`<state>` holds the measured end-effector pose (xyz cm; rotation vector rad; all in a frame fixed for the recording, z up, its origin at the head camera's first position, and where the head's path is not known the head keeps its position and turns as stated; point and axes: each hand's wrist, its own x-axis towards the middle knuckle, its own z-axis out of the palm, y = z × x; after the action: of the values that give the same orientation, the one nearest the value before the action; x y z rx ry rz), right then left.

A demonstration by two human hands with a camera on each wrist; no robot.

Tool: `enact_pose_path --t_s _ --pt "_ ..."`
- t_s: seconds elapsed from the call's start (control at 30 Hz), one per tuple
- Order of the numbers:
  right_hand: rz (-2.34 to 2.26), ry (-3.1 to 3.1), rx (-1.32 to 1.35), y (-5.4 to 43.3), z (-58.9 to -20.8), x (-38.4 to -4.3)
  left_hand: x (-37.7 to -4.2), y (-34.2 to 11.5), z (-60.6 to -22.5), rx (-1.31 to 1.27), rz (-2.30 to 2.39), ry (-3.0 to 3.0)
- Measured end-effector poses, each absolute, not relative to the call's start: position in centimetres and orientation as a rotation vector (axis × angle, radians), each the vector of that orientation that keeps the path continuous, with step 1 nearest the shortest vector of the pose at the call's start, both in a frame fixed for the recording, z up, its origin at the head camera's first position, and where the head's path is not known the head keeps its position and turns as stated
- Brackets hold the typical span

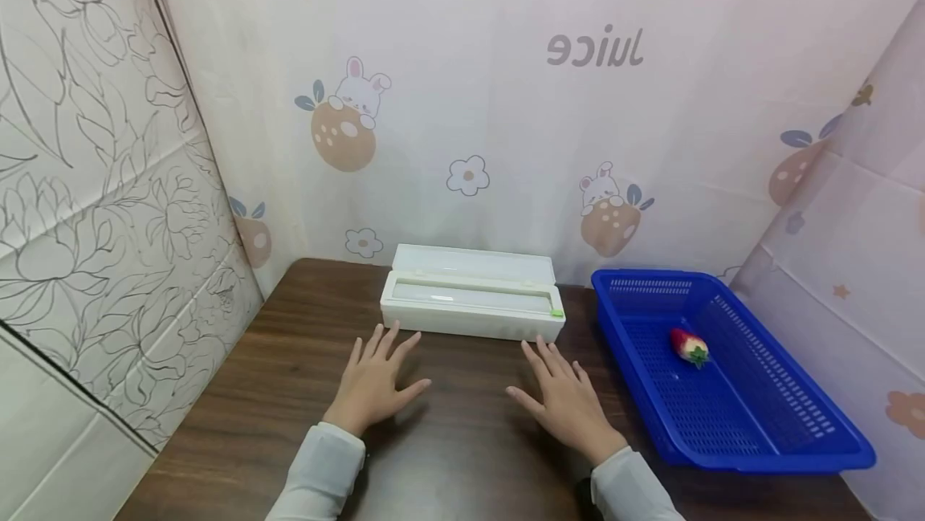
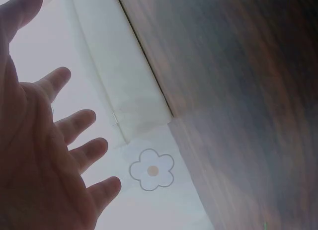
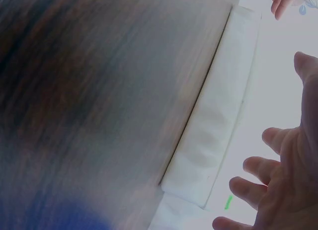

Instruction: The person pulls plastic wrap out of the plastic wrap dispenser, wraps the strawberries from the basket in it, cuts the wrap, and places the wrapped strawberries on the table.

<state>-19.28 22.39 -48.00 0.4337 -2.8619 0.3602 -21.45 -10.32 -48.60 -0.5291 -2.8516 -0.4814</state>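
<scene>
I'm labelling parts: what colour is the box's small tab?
The small tab is green, clearest in the head view.

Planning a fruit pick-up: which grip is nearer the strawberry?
Right. The right grip is left of the strawberry, outside its blue basket; the left grip is farther left.

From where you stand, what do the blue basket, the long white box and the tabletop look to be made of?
Blue basket: probably plastic, slightly glossy, going by its molded rim and regular perforations. Long white box: likely smooth, hard plastic, judging by its clean, even edges. Tabletop: brown wood grain with a soft sheen; solid wood or laminate, I can't tell.
</scene>
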Motion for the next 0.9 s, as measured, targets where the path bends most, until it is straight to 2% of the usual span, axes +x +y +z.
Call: enact_pose_path --t_s 0.47,0.9 --pt "0.347 -2.814 0.448 22.9 -47.6 -20.1 -22.3 -10.8 -48.6 -0.535 -0.44 -2.818" --pt "0.344 -2.682 0.48 24.0 -46.1 -22.1 -24.1 -11.7 -46.9 -0.558 -0.435 -2.698"
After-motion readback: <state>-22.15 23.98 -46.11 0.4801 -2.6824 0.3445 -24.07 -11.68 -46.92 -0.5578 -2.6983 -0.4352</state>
